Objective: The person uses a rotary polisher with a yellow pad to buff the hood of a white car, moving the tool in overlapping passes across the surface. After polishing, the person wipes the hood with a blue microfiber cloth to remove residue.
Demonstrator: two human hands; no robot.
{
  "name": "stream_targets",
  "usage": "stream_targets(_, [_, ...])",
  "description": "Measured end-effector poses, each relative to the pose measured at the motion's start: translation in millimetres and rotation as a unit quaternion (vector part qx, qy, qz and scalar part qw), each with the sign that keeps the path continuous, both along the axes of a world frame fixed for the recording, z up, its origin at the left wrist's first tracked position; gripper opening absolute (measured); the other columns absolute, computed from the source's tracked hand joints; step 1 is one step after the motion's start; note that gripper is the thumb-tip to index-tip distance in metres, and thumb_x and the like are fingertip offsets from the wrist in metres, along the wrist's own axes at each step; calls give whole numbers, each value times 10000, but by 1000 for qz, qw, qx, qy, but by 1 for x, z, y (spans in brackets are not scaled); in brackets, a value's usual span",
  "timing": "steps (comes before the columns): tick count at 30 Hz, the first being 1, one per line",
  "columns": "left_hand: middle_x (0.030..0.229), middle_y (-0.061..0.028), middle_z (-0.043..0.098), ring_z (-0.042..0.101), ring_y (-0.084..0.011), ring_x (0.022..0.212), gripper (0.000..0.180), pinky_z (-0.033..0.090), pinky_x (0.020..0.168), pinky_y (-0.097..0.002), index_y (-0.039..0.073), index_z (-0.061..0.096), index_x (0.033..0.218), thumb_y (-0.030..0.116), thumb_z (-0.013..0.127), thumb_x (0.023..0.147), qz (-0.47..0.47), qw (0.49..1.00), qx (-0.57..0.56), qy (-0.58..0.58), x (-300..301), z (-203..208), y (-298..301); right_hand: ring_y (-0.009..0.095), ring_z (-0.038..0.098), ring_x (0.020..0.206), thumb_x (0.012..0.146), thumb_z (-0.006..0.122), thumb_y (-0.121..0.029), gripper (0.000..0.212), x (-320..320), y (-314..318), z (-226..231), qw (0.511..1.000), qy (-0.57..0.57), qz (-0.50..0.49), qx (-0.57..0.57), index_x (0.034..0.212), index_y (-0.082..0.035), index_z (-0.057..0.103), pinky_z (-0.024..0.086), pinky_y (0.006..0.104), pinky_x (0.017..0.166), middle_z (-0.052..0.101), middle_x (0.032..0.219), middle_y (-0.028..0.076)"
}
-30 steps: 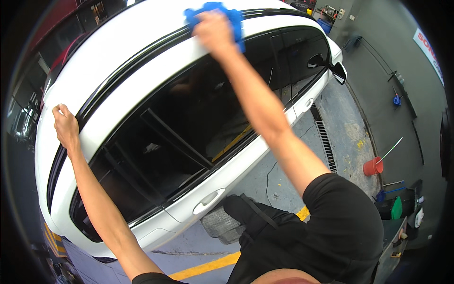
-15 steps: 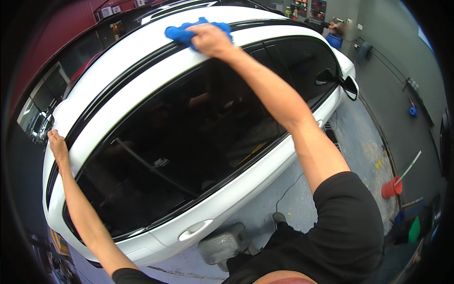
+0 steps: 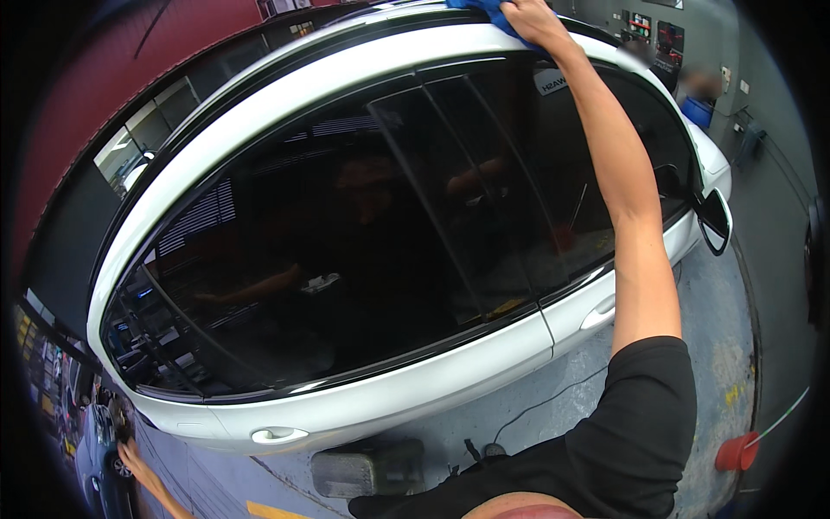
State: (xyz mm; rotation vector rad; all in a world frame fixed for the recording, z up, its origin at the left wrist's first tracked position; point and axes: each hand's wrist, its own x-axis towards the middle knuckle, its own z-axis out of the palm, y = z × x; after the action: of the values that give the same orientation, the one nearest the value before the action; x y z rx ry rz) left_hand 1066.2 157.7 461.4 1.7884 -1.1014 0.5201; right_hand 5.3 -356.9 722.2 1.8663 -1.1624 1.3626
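A white car (image 3: 372, 382) with dark side windows (image 3: 346, 225) stretches across the head view. At the top edge, my right hand (image 3: 538, 21) is closed on a blue cloth (image 3: 494, 12), pressing it to the roof edge above the side windows. Part of the cloth is cut off by the picture's edge. My right arm reaches up in front of the front door window. Away from the car's rear, at the lower left, hangs my left hand (image 3: 136, 460), holding nothing, its fingers loosely apart.
A grey step stool (image 3: 341, 474) stands beside the car, near my body. The side mirror (image 3: 716, 221) sticks out at the right. A red bucket (image 3: 737, 451) with a stick, a blue drum (image 3: 697, 112) and a floor cable (image 3: 553, 391) lie around. Another car (image 3: 93, 450) is at lower left.
My right hand has slid the blue cloth forward along the roof, to the right. My left hand has let go of the car's rear roof edge and dropped down. The view has shifted forward along the car.
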Motion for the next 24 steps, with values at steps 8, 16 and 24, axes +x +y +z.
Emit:
stream_targets(8, [1437,-251,560,642,-334,1218,642,533,1038,-418,22,360,1586,465,384,1122,168,881,8,441,-266,-225,168,466,646,1163,926,474,-300,447,-194,-43,5,990,-65,-72,103,1266,-120,703,494,484,1036,700,1190,270])
stream_targets(16, [1427,-258,569,655,-347,1195,690,551,1010,-423,25,343,1596,508,396,1107,84,689,125,708,-472,-362,204,412,680,1152,1026,462,-406,462,-397,-73,-2,915,30,-384,124,1193,-71,733,520,498,1003,714,1186,257])
stream_targets(24, [1068,-201,706,720,-302,825,658,590,689,-417,34,493,1469,562,413,1084,194,732,114,643,-469,-434,364,388,590,1208,1036,471,-296,369,-326,-53,-73,947,-278,-76,140,1291,-99,652,405,526,1107,593,1331,235])
